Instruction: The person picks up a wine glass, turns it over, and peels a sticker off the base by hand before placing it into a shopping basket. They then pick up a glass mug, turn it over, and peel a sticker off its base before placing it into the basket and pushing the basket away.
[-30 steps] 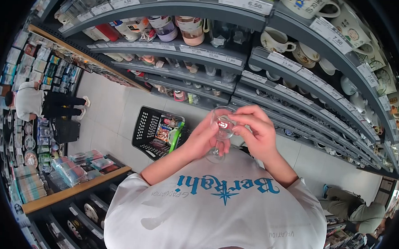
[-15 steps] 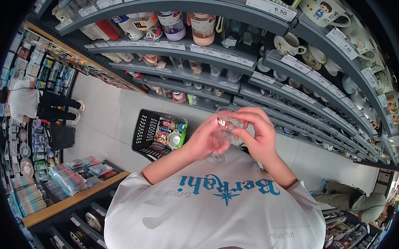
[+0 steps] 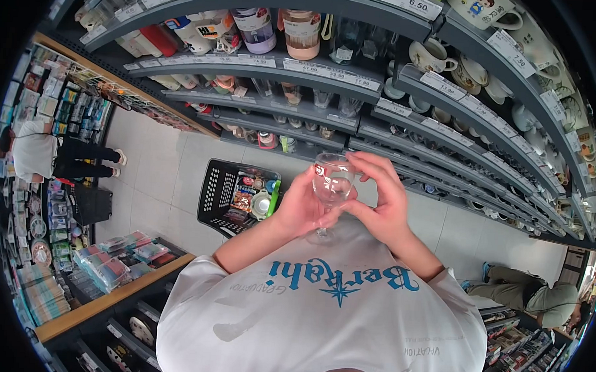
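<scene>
A clear stemmed glass (image 3: 333,181) with a small red label is held in front of the white shirt, bowl up and foot toward the shirt. Around the lower bowl and stem on its left side, my left hand (image 3: 298,203) is closed. My right hand (image 3: 382,202) grips the glass from the right, with fingertips by the rim and the thumb low on the bowl. The label sits near the rim on the left side.
Shelves (image 3: 343,73) of cups and bottles stretch ahead and right. A black basket (image 3: 208,194) with packaged goods stands left of my hands. One person (image 3: 37,151) stands far left, another (image 3: 549,302) is at lower right. A wooden-edged display (image 3: 117,294) is at lower left.
The glass has turned, and its red label has moved left and up. My right hand's fingers have shifted along the glass, leaving more of the bowl visible.
</scene>
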`<move>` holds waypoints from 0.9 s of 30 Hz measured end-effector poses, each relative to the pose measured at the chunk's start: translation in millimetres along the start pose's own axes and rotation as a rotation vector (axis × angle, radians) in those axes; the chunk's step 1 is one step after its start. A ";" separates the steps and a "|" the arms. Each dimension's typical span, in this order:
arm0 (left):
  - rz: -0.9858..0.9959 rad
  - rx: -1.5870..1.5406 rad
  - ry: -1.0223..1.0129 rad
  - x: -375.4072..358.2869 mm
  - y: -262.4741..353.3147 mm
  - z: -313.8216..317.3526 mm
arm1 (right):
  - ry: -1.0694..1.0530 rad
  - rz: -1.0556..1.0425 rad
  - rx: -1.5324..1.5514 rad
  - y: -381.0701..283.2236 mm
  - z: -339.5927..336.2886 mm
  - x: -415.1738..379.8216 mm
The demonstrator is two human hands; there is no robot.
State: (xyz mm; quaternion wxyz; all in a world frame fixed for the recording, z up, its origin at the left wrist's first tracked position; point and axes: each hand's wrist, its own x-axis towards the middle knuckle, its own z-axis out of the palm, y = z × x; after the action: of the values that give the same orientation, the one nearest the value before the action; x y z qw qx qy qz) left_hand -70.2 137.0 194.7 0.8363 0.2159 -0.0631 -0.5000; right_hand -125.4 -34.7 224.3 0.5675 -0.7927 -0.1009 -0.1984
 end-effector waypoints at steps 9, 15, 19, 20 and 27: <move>0.072 -0.070 0.099 -2.3 4.2 3.1 | 0.030 0.055 0.134 9.8 0.5 -14.1; 0.215 -0.030 0.031 -3.7 8.3 -4.7 | -0.041 0.227 0.375 16.0 9.6 -31.0; 0.319 0.017 -0.002 -1.0 7.2 -5.6 | -0.219 0.362 0.490 15.5 17.3 -42.5; 0.321 0.020 -0.004 -0.1 7.7 -7.4 | -0.296 0.399 0.536 14.4 19.0 -42.2; 0.445 0.115 0.093 -4.0 13.8 -2.3 | -0.293 0.213 0.398 3.5 21.8 -41.6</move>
State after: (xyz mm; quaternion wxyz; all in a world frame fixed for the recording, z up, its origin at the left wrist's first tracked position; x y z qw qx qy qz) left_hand -60.2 146.8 198.9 0.9143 0.2668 -0.0993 -0.2883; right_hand -157.1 -12.7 197.4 0.7094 -0.6918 -0.1351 0.0030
